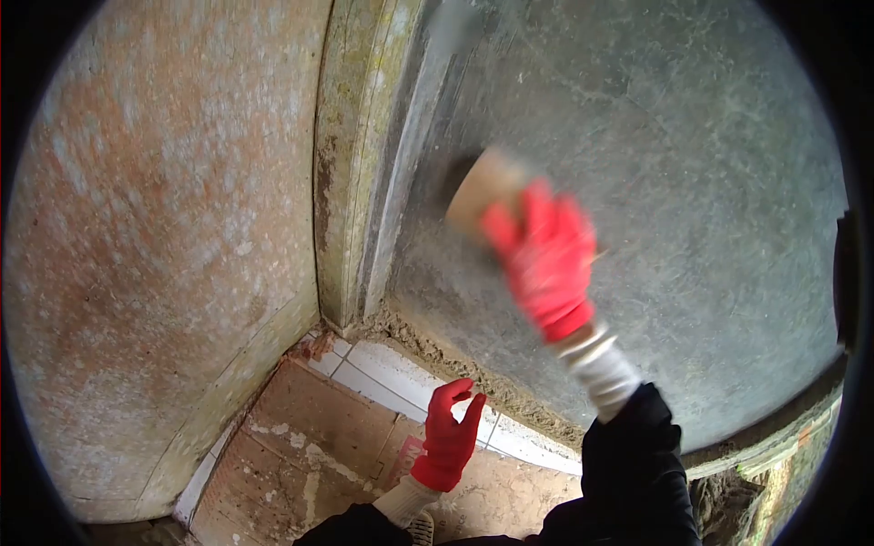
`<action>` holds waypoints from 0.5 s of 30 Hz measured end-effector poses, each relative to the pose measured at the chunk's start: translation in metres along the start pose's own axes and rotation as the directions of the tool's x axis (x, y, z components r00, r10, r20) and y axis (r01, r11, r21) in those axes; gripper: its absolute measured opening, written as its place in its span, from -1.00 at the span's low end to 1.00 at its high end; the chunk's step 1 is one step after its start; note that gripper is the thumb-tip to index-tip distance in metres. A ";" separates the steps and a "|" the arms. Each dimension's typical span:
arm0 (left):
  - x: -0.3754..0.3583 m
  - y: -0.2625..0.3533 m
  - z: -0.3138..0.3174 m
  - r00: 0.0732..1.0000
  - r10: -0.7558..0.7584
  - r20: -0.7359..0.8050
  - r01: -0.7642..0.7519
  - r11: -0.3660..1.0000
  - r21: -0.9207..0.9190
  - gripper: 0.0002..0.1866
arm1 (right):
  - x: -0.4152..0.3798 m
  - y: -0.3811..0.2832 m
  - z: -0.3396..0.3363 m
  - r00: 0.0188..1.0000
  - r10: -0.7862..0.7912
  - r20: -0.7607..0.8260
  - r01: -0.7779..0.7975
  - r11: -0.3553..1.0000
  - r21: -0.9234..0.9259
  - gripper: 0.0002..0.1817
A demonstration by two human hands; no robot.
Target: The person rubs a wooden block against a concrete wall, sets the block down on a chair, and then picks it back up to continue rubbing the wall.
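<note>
My right hand (546, 250), in a red glove, grips a tan, flat-looking piece (487, 191) against the grey wall (692, 200). Motion blurs both, so whether the piece is a block, a pad or a folded sheet cannot be made out. A dark shadow lies along its left side. Lower down, near the foot of the wall, my left hand (450, 435) hangs in a matching red glove. Its thumb and fingers are apart and curved, with nothing between them.
A worn door frame (350, 164) stands left of the grey wall, beside a mottled reddish panel (173, 246). Rough mortar (428, 344) runs along the wall's foot above white tiles (391, 371). Dirty brown floor tiles (337, 419) lie below, and a curved edge (765, 423) bounds the lower right.
</note>
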State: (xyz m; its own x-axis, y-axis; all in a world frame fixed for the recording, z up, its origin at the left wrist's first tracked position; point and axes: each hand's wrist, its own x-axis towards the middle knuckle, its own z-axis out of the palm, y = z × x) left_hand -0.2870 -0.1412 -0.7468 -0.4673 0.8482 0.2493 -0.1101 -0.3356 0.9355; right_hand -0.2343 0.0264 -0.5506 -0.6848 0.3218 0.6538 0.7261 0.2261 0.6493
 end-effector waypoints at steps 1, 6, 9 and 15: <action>0.000 -0.001 -0.002 1.000 -0.012 -0.012 0.012 1.000 0.013 -0.61 | -0.056 -0.042 0.070 0.931 -0.215 0.295 0.361 0.668 -0.651 -0.48; -0.012 -0.025 -0.037 0.996 0.088 0.033 -0.092 0.985 0.143 -0.54 | -0.112 -0.094 0.086 0.752 -0.644 0.141 0.641 0.764 0.071 -0.55; -0.008 -0.026 -0.055 1.000 -0.008 -0.019 0.011 0.979 0.201 -0.49 | -0.020 -0.045 0.040 0.958 -0.264 0.115 0.252 0.962 0.105 -0.47; 0.056 0.035 -0.026 0.936 0.337 0.105 -0.350 0.846 0.403 -0.36 | 0.051 0.041 -0.042 0.984 0.156 -0.083 -0.153 0.988 0.035 -0.52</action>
State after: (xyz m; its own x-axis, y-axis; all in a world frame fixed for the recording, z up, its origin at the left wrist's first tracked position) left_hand -0.3393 -0.1161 -0.7070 -0.3818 0.7236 0.5750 0.4241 -0.4156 0.8046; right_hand -0.2424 0.0133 -0.4743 -0.5661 0.2752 0.7770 0.8242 0.2063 0.5274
